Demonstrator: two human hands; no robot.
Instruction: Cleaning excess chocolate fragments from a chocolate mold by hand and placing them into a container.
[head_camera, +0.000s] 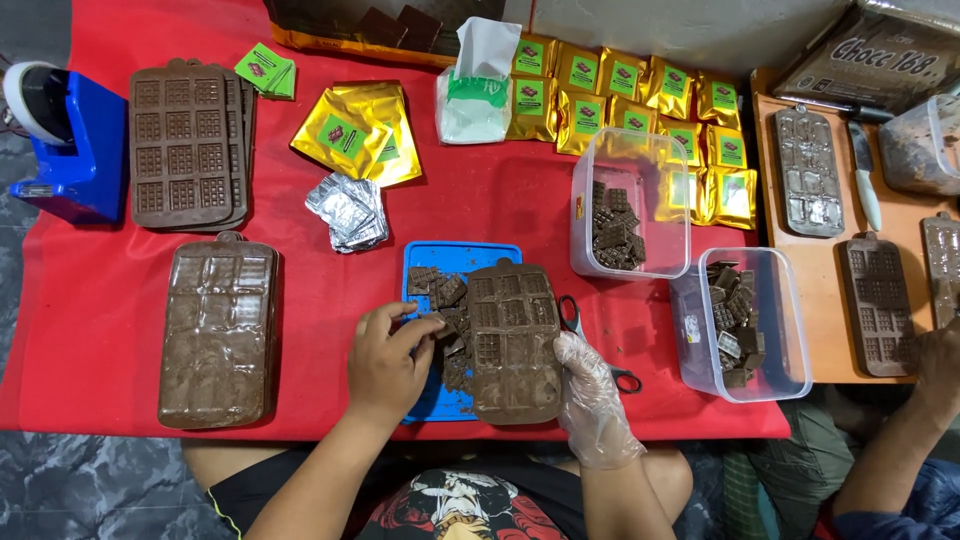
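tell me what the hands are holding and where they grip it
The gloved right hand grips the brown chocolate mould by its right edge. The bare left hand pinches a small chocolate piece at its fingertips.

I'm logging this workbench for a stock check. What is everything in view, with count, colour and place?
chocolate mould: one, brown, on the blue tray, held
blue tray: one, centre
chocolate pieces: several, brown, on tray
scissors: one, black, beside mould
clear tubs: two, holding pieces, right of tray
other moulds: several, brown, left and far right
gold pouches: many, back
foil wrappers: stack, silver
red cloth: one, covering table
left hand: bare, touching pieces
right hand: gloved, gripping mould
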